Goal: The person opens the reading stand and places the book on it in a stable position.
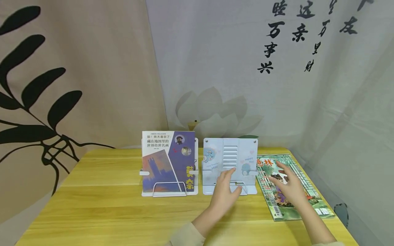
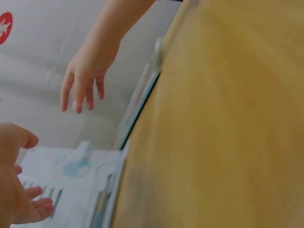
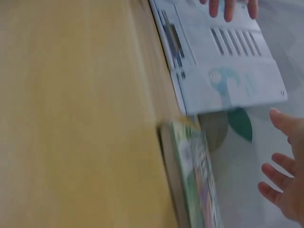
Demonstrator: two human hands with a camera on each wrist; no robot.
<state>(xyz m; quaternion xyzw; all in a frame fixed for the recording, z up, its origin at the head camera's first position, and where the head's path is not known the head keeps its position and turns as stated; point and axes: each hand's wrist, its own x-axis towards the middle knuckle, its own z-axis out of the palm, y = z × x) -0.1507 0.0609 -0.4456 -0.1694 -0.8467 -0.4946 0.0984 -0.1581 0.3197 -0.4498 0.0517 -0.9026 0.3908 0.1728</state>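
Note:
In the head view my left hand (image 1: 224,193) hovers before a white book stand (image 1: 212,181) with blue cartoon prints and a slotted back. Its fingers are spread and hold nothing; the left wrist view shows the same hand (image 2: 16,183) beside the stand. Over a pile of green-covered magazines (image 1: 320,205) at the right is my right hand (image 1: 290,188), thumb and fingers parted and nothing between them. The right wrist view has that hand (image 3: 289,166) apart from the magazines (image 3: 192,166), whose thick edge shows.
A second white stand (image 1: 196,153), left of the first, holds a purple and white book (image 1: 181,157) upright behind a wire rest. All stand on a wooden table (image 1: 107,201). A cloth curtain (image 1: 197,61) printed with leaves and writing hangs close behind.

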